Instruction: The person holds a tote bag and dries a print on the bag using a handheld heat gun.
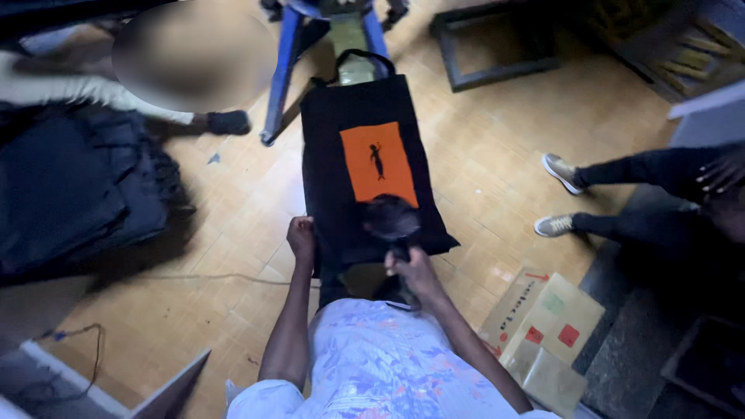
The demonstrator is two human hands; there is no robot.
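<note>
A black tote bag with an orange printed patch lies stretched over a narrow board in front of me. My left hand grips the bag's near left edge. My right hand is closed around the handle of a dark hand-held tool, whose round head is blurred and sits over the lower edge of the orange patch. The bag's handles point away from me.
A blue metal frame holds the board at the far end. A pile of black fabric lies at left beside a seated person. Another person's legs and shoes stand at right. Cardboard boxes sit at lower right on the wooden floor.
</note>
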